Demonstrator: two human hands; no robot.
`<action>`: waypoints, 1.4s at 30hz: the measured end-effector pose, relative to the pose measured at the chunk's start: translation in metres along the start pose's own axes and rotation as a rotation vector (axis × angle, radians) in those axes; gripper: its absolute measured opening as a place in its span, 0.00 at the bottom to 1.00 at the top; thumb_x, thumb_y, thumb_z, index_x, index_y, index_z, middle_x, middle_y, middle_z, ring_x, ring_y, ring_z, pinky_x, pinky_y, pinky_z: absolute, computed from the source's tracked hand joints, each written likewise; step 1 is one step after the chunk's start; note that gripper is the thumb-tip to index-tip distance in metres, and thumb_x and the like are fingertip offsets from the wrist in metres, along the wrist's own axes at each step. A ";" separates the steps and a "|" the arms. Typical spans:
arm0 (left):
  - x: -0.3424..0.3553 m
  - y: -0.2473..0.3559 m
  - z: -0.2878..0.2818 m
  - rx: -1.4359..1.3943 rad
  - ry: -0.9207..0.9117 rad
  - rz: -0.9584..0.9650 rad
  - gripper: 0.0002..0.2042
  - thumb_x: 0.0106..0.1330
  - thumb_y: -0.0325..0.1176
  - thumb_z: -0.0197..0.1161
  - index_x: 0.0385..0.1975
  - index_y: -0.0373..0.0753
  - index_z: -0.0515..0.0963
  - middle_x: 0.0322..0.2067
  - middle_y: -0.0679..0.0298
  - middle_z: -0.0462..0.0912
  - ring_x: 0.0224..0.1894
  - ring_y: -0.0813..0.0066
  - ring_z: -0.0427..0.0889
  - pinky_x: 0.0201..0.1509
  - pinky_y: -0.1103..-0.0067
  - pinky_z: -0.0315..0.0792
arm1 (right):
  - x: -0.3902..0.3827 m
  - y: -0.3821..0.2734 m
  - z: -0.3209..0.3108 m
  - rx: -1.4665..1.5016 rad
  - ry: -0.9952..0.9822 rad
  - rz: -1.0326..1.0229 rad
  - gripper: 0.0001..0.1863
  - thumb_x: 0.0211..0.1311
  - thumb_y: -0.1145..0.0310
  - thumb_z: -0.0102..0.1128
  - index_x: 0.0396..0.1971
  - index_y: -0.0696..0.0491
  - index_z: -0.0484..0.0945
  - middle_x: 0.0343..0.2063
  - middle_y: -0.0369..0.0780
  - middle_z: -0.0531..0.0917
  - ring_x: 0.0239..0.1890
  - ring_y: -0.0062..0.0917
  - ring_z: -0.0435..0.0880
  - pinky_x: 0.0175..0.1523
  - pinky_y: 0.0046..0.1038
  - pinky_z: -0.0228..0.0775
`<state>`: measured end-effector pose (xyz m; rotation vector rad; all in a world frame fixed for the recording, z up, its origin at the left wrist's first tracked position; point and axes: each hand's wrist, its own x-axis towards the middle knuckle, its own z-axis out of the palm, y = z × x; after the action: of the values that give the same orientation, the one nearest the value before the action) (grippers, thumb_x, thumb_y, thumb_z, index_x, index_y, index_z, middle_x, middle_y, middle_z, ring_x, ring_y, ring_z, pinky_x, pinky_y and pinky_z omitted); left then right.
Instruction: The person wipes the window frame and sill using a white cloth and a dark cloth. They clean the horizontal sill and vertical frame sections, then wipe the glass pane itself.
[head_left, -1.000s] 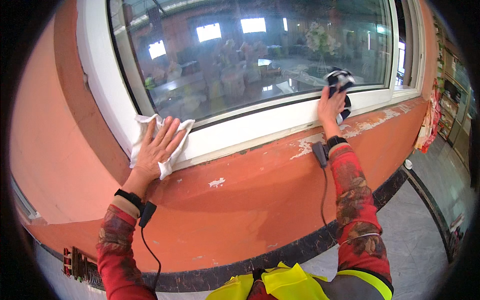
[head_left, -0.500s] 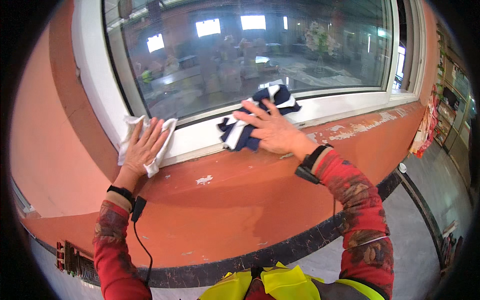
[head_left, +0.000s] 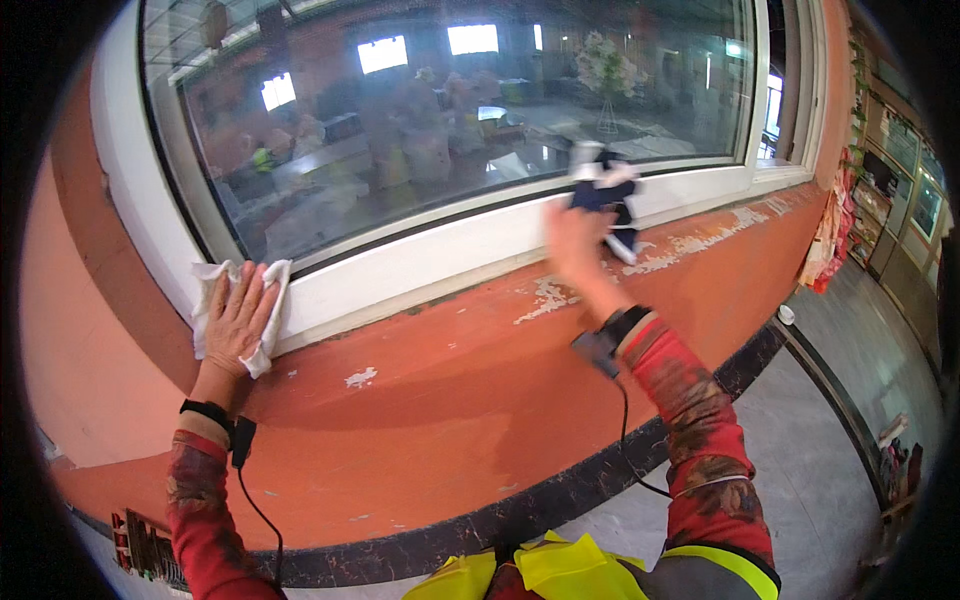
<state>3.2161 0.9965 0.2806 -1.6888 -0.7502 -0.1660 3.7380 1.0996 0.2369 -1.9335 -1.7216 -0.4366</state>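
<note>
My left hand [head_left: 239, 318] lies flat, fingers spread, on a white cloth [head_left: 209, 275], pressing it against the lower left corner of the white window frame [head_left: 430, 250]. In my right hand [head_left: 577, 245], blurred by motion, is a bunched navy and white cloth [head_left: 603, 196]. That cloth sits against the bottom rail of the frame, right of the middle, and its top overlaps the lower edge of the glass [head_left: 400, 150]. The right fingers are partly hidden by blur and the cloth.
Below the frame runs an orange-red wall ledge [head_left: 450, 400] with peeling paint patches [head_left: 690, 250], edged by a dark border [head_left: 560, 510]. Black cables [head_left: 262, 515] hang from both wrists. A red and pink fabric [head_left: 828, 235] hangs at the right. Grey floor [head_left: 800, 440] lies beyond.
My right hand has swept rightward along the bottom rail with the navy and white cloth. My left hand stays on the white cloth at the corner. The view has shifted slightly.
</note>
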 end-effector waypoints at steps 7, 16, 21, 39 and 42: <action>-0.010 -0.002 0.007 0.008 -0.063 -0.011 0.25 0.67 0.34 0.51 0.64 0.35 0.70 0.72 0.49 0.63 0.77 0.55 0.57 0.80 0.51 0.47 | -0.096 -0.090 -0.041 0.467 -0.006 -0.990 0.21 0.65 0.53 0.64 0.24 0.58 0.84 0.78 0.48 0.45 0.81 0.45 0.33 0.75 0.65 0.38; -0.022 -0.005 0.012 -0.023 0.014 0.011 0.22 0.67 0.29 0.53 0.62 0.35 0.71 0.67 0.47 0.71 0.72 0.50 0.66 0.75 0.50 0.58 | -0.031 0.108 -0.009 0.320 0.140 -0.131 0.38 0.73 0.55 0.51 0.73 0.63 0.52 0.73 0.66 0.46 0.75 0.60 0.49 0.78 0.44 0.44; -0.018 -0.002 0.008 -0.069 0.029 0.007 0.22 0.67 0.30 0.53 0.62 0.38 0.71 0.68 0.48 0.69 0.74 0.51 0.64 0.75 0.50 0.56 | 0.009 0.096 -0.002 0.668 0.340 0.269 0.38 0.76 0.47 0.43 0.59 0.74 0.62 0.55 0.70 0.70 0.59 0.63 0.69 0.65 0.52 0.59; 0.010 -0.010 -0.007 0.036 0.004 -0.086 0.23 0.69 0.35 0.52 0.64 0.42 0.73 0.71 0.51 0.65 0.76 0.52 0.60 0.77 0.48 0.50 | 0.136 0.112 -0.071 0.311 0.852 0.050 0.34 0.74 0.56 0.48 0.74 0.53 0.56 0.69 0.65 0.58 0.68 0.61 0.62 0.71 0.53 0.53; 0.047 -0.030 -0.017 0.079 0.096 -0.251 0.26 0.70 0.31 0.50 0.70 0.43 0.67 0.74 0.51 0.60 0.77 0.51 0.56 0.79 0.49 0.44 | 0.151 0.100 -0.080 0.433 0.746 0.396 0.22 0.75 0.56 0.46 0.60 0.52 0.70 0.59 0.63 0.70 0.55 0.61 0.72 0.62 0.57 0.61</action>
<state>3.2410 1.0010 0.3331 -1.4975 -0.8836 -0.3850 3.8656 1.1720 0.3700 -1.4703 -0.8464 -0.4982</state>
